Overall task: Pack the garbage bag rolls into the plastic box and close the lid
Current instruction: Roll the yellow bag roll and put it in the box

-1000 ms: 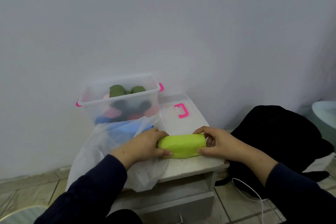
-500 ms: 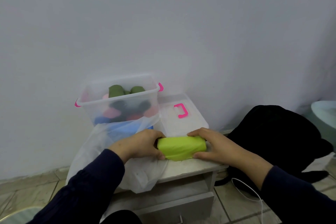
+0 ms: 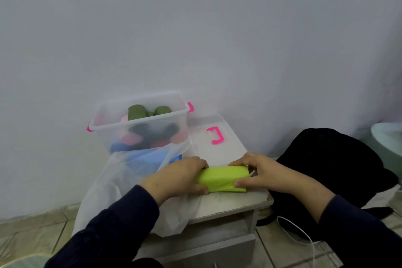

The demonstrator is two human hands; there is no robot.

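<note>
Beyond the left hand (image 3: pixel 177 177) stood the clear plastic box (image 3: pixel 141 125), open, with pink clips, already holding dark green, black, pink and blue rolls. A thin white plastic bag (image 3: pixel 121 183) slumped under and beside that hand. The left hand's fingers curled round the left end of a lime-green garbage bag roll (image 3: pixel 221 178), which lay crosswise on the small white table (image 3: pixel 230 201). The right hand (image 3: pixel 258 173) pinched the roll's right end, thumb in front, fingers over the top. Beyond the right hand lay the clear lid (image 3: pixel 214 139) with its pink handle. The roll looked light, soft and slick, creased and loosely wound; gripping both ends should keep it from unrolling.
</note>
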